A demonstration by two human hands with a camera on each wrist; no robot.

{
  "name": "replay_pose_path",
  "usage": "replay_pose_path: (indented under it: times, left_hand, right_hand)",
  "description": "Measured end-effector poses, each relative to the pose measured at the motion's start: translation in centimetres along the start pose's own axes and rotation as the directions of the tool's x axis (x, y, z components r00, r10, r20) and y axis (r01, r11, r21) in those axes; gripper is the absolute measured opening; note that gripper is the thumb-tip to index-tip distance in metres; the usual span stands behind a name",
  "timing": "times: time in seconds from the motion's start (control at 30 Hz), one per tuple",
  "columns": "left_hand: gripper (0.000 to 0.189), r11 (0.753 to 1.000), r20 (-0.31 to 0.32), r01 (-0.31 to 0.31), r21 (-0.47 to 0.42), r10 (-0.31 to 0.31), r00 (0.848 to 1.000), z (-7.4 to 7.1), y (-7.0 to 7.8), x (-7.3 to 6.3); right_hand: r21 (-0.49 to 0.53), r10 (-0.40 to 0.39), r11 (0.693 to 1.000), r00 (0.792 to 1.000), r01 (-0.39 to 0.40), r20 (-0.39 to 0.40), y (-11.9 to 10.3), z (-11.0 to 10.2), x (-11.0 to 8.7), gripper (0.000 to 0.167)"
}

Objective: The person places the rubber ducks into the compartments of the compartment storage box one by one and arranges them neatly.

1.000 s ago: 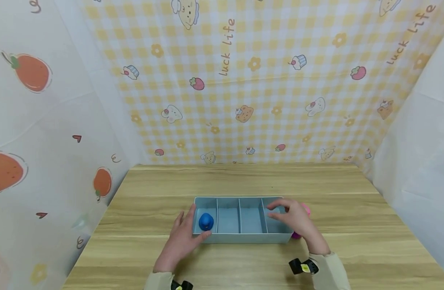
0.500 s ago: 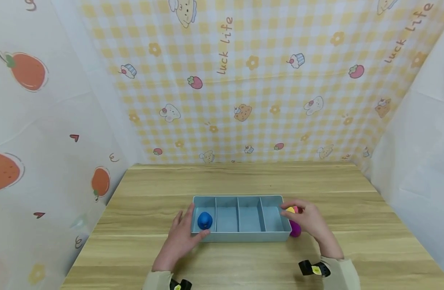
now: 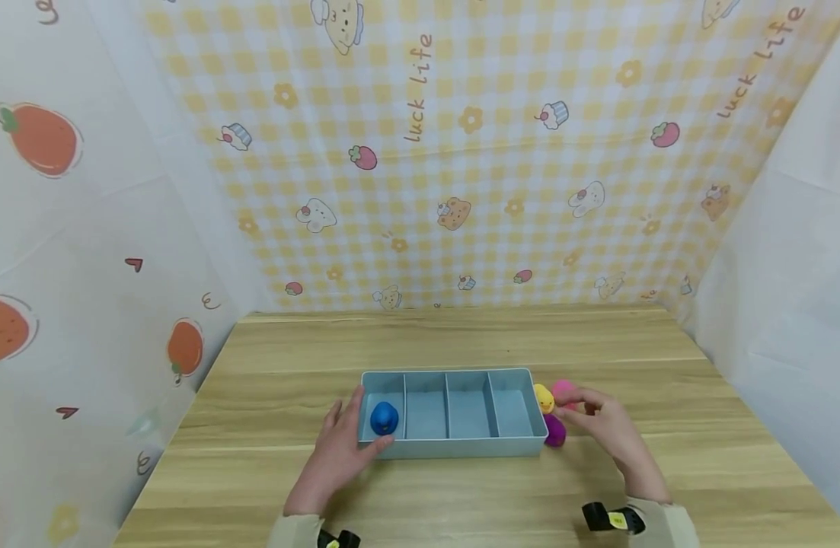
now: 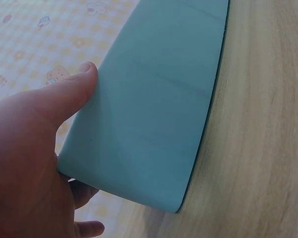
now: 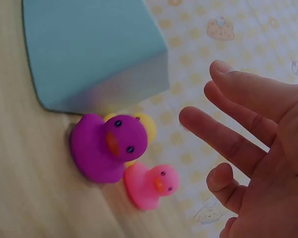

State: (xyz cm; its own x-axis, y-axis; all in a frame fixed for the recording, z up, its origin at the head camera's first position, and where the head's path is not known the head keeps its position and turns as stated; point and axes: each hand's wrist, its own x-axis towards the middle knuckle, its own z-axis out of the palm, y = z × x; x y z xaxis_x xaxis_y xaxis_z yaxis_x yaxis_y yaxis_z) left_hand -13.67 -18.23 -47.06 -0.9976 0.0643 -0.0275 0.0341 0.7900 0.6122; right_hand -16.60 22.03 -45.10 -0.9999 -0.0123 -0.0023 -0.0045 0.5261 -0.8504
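A long blue-grey box (image 3: 461,449) with upright dividers lies on the table. In its leftmost compartment sits a blue rubber duck (image 3: 384,418). My left hand (image 3: 339,460) rests on the box's left front corner, thumb along the front rim and fingers at the left end. Just right of the box are three more rubber ducks: yellow (image 3: 544,399), purple (image 3: 555,431) and pink (image 3: 563,391). My right hand (image 3: 601,426) hovers close over them, partly covering the pink one. The right wrist view shows its fingers (image 5: 223,139) spread and holding nothing; the purple duck there hides most of the yellow one.
The wooden table (image 3: 420,502) extends around the box on every side. A yellow checked cloth (image 3: 502,251) hangs along the back edge, and white cloths (image 3: 776,304) close off both sides.
My right hand has moved right, from over the box's rightmost compartment to above the ducks, uncovering the yellow and purple ones. The left hand has stayed at the box corner.
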Motion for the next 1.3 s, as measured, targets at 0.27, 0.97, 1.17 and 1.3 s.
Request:
replay_pose_path:
  times: [0.27, 0.97, 1.17, 1.3]
  left_hand:
    - [0.095, 1.0, 0.004, 0.014, 0.0, -0.014, 1.0, 0.2, -0.1, 0.2]
    - [0.094, 1.0, -0.003, 0.006, -0.025, -0.006, 1.0, 0.2, -0.2, 0.0]
    - [0.095, 1.0, -0.003, -0.007, -0.021, 0.007, 1.0, 0.1, -0.3, 0.1]
    - [0.095, 1.0, -0.002, -0.006, -0.024, 0.006, 1.0, 0.2, -0.3, 0.2]
  right_hand:
    - [-0.025, 0.072, 0.997, 0.997, -0.071, 0.039, 1.7, 0.3, -0.8, 0.035]
    - [0.053, -0.012, 0.999, 0.98, 0.001, 0.2, 4.1, 0.9, -0.8, 0.049]
    - [0.036, 0.016, 0.999, 0.98, -0.024, 0.197, 4.4, 1.1, -0.7, 0.047]
    - [0.023, 0.038, 0.999, 0.981, -0.044, 0.192, 4.3, 1.2, -0.7, 0.046]
